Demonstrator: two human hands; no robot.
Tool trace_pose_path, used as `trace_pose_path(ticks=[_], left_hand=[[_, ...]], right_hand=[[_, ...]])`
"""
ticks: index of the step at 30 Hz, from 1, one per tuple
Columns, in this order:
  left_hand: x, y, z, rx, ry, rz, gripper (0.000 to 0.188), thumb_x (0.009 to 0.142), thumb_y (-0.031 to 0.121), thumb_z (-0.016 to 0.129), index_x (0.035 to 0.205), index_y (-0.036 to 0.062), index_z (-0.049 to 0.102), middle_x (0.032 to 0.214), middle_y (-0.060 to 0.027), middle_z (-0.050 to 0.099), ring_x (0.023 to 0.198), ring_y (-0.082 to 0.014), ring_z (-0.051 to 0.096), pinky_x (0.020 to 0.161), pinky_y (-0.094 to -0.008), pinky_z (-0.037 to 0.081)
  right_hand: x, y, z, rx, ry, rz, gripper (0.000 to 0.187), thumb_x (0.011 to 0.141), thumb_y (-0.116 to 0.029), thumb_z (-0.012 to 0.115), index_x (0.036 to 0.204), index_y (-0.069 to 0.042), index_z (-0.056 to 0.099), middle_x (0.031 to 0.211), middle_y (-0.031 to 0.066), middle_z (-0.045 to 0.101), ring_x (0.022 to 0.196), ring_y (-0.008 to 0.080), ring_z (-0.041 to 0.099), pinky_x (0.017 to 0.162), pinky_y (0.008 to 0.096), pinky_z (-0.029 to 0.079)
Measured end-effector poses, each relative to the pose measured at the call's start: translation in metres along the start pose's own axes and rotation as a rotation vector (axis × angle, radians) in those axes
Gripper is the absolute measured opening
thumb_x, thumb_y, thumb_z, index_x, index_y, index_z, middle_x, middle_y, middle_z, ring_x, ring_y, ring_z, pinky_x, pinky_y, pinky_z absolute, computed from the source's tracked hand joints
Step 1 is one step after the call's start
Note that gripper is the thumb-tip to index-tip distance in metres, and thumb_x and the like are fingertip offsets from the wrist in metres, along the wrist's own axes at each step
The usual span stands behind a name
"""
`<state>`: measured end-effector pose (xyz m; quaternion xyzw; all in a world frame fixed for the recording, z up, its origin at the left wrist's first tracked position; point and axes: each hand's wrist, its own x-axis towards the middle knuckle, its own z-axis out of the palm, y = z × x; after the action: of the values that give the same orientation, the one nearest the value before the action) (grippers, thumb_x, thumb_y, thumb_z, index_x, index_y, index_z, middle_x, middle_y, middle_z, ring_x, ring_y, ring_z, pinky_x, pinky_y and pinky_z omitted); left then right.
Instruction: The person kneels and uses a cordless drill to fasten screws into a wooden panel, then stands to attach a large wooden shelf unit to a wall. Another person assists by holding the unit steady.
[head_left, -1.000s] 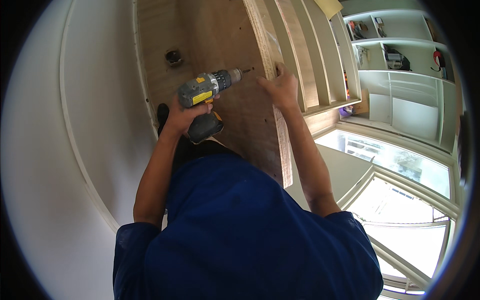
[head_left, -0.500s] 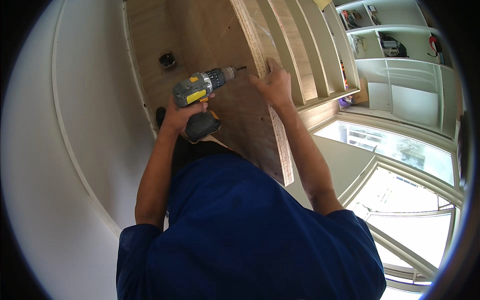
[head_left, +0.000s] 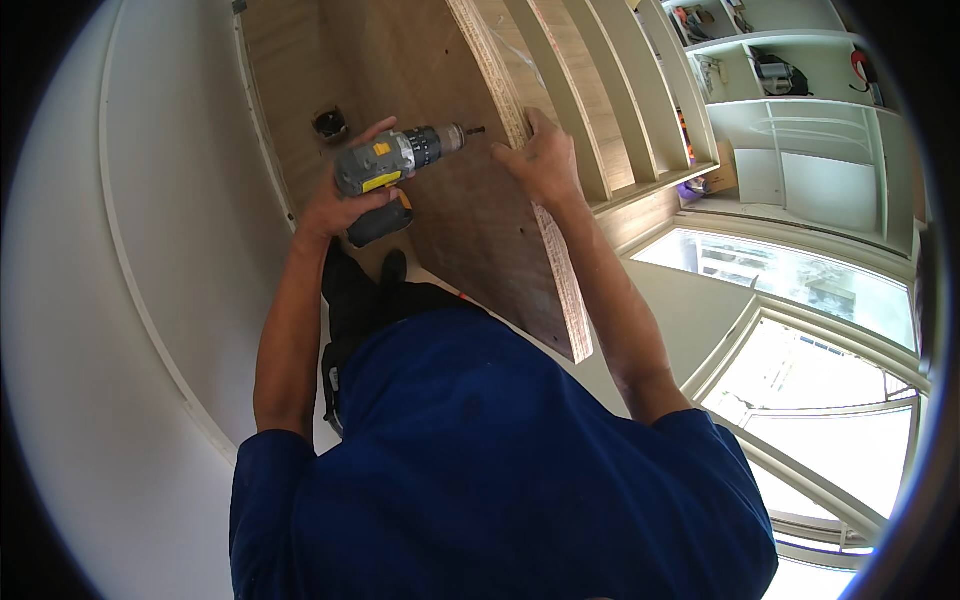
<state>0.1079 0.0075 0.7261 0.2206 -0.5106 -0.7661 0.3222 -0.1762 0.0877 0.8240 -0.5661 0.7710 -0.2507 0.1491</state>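
Observation:
My left hand (head_left: 335,208) is wrapped round the handle of a grey and yellow cordless drill (head_left: 368,172), one finger stretched out along its far side. The bit at the drill's tip points right, toward a brown wooden panel (head_left: 490,235) that stands on edge, and looks a little short of its face. My right hand (head_left: 548,168) grips this panel's layered raw edge, thumb on the drill side and fingers over the edge. Whether the right fingers hold anything small as well is hidden.
Pale wooden slats (head_left: 590,90) form a frame right of the panel. A dark square hole (head_left: 329,124) opens in the wooden surface beyond the drill. A white wall (head_left: 180,200) runs close on my left. White shelves (head_left: 800,85) with tools and a bright window (head_left: 820,390) lie right.
The drill and my left hand have shifted slightly left and up, and a left finger has stretched out. My right hand stays on the panel edge. A dark shoe now shows below the drill.

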Motion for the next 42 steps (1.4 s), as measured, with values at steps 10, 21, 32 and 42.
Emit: trace_pose_path(ticks=[10,21,32,42], left_hand=[[-0.012,-0.029,0.002,0.021,0.153,-0.002,0.055,0.085,-0.008,0.081,0.137,-0.0007,0.062,0.119,-0.0146,0.075,0.109,-0.024,0.074,0.097,-0.04,0.063],[-0.009,-0.008,0.021,0.118,0.263,0.092,0.082,0.078,0.002,0.089,0.151,0.002,0.051,0.113,-0.0094,0.073,0.102,-0.0185,0.072,0.096,-0.0362,0.059],[-0.013,-0.01,0.024,-0.028,0.17,0.009,0.087,0.078,-0.003,0.085,0.156,0.0045,0.048,0.125,-0.0047,0.069,0.112,-0.0154,0.068,0.1,-0.0334,0.056],[-0.013,-0.007,0.017,-0.043,0.133,0.015,0.083,0.077,-0.003,0.084,0.152,0.0077,0.051,0.135,-0.0033,0.063,0.123,-0.0146,0.062,0.107,-0.0312,0.05]], right_hand=[[-0.003,0.0,-0.002,0.02,0.019,0.003,0.052,0.074,-0.033,0.083,0.105,0.003,0.065,0.085,0.0277,0.07,0.084,0.0469,0.071,0.078,0.0524,0.056],[-0.003,-0.001,-0.007,-0.016,-0.035,0.067,0.066,0.075,-0.032,0.087,0.126,0.005,0.067,0.094,0.0254,0.074,0.092,0.0364,0.075,0.084,0.0452,0.057],[-0.004,-0.007,-0.011,0.018,0.036,-0.01,0.056,0.073,-0.032,0.085,0.108,0.006,0.064,0.08,0.0278,0.069,0.084,0.0475,0.07,0.078,0.0535,0.055],[-0.003,-0.015,-0.017,-0.02,-0.059,0.102,0.071,0.075,-0.034,0.086,0.129,0.007,0.066,0.097,0.0276,0.074,0.095,0.0403,0.074,0.087,0.0473,0.056]])
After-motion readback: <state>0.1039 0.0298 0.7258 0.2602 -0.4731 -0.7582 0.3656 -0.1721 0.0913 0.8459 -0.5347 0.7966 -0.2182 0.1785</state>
